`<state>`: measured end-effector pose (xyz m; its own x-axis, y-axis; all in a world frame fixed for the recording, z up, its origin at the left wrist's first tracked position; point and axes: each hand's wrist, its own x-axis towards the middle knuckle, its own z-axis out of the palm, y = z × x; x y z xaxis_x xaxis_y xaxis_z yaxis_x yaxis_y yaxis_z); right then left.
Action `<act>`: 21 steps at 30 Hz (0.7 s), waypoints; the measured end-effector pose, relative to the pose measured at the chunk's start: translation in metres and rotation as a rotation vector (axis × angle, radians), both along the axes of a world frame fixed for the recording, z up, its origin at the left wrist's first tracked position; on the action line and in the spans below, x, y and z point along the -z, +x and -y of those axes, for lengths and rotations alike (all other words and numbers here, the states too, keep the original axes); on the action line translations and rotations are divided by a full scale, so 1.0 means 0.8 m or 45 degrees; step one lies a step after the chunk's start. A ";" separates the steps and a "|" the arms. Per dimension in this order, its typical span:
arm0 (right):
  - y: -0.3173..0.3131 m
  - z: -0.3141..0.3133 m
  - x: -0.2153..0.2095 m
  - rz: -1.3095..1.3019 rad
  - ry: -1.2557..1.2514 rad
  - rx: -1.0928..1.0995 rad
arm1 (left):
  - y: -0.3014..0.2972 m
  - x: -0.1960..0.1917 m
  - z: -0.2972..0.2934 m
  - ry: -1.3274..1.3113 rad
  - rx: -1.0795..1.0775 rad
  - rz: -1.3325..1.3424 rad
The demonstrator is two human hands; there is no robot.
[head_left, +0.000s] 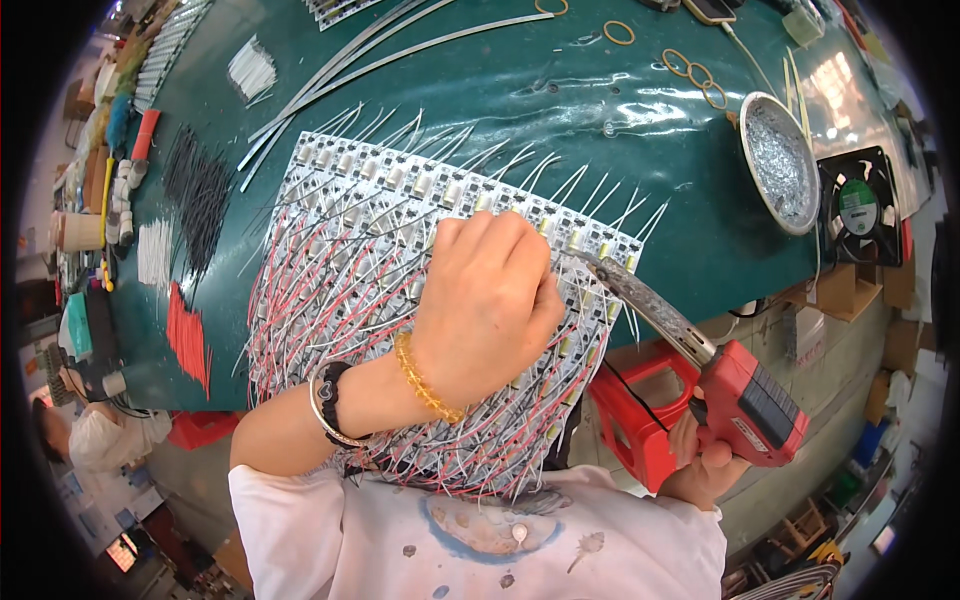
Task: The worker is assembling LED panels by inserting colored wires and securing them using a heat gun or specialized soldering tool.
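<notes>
A large panel of small white circuit boards (375, 172) lies in front of me, bristling with red, white and black wires. My left hand (490, 305) is over its middle, fingers curled down and closed; whatever they hold is hidden beneath the hand. From the right, my right hand (712, 470) grips a red and black soldering gun (757, 405) by its handle. The gun's dark metal barrel slants up and left, its tip close to the boards just right of my left hand's fingers. I cannot tell whether the tip touches.
Loose black wires (198, 195), red wires (188, 345) and white wires (154, 252) lie left on the green table (680, 240). Long strips (420, 48) and rubber bands (618, 33) are beyond. At right are a metal bowl (780, 160), a fan (858, 205) and a red stool (640, 410).
</notes>
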<state>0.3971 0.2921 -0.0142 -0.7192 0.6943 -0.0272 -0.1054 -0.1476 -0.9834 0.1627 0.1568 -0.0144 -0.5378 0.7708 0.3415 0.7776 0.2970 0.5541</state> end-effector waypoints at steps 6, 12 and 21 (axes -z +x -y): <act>-0.003 0.002 -0.002 -0.020 0.010 0.026 | 0.000 -0.002 0.000 0.012 0.007 0.005; 0.000 0.003 -0.004 -0.045 0.026 0.062 | 0.002 -0.008 0.004 -0.011 0.014 -0.057; 0.014 0.004 0.000 -0.012 0.040 0.090 | 0.005 -0.086 0.067 -0.358 -0.159 0.169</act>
<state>0.4086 0.2887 -0.0143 -0.6687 0.7435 0.0025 -0.1240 -0.1082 -0.9864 0.1671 0.1029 0.0542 -0.6597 0.7501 0.0458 0.6522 0.5412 0.5308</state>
